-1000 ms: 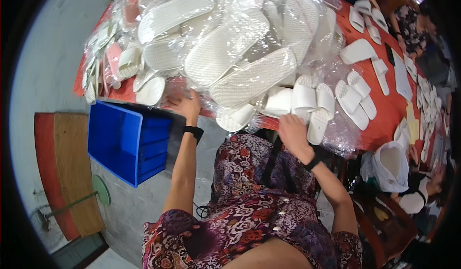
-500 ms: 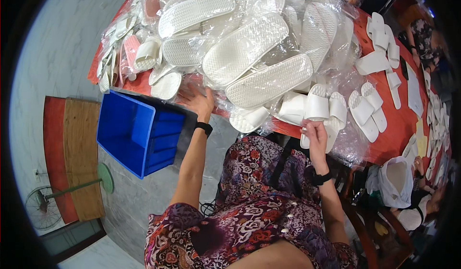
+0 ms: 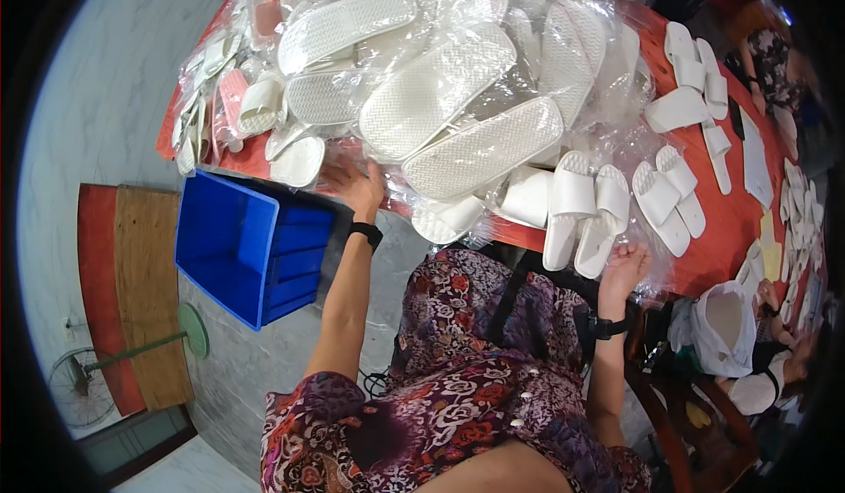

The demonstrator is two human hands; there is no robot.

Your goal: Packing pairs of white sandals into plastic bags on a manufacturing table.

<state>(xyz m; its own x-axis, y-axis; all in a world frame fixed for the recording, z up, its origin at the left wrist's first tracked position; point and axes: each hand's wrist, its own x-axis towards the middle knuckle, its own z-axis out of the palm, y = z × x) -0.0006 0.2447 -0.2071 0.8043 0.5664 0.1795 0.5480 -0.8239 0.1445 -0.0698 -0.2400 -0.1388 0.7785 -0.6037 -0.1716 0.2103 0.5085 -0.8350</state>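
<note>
A pair of white slippers (image 3: pixel 572 202) lies side by side at the table's front edge, soles toward me. Just right of their near ends is my right hand (image 3: pixel 625 270), fingers loosely curled and apart, beside clear plastic bags (image 3: pixel 656 273); no slipper is in it. My left hand (image 3: pixel 354 192) rests at the table edge, fingers spread, next to a white slipper (image 3: pixel 297 161) and clear wrapping. Its fingertips are partly blurred against the plastic. Between the hands lie another white slipper (image 3: pixel 449 218) and a large bagged slipper (image 3: pixel 484 148).
A heap of bagged white slippers (image 3: pixel 436 88) covers the red table (image 3: pixel 704 264), with a few pink slippers (image 3: pixel 233 97) at left. A blue bin (image 3: pixel 299 255) stands below the left edge. More pairs (image 3: pixel 669 198), a white bag (image 3: pixel 717 326) and other people are at right.
My right hand has let go of the slipper pair and moved right, to beside their near ends. The pair now lies straighter together. My left hand stays at the edge.
</note>
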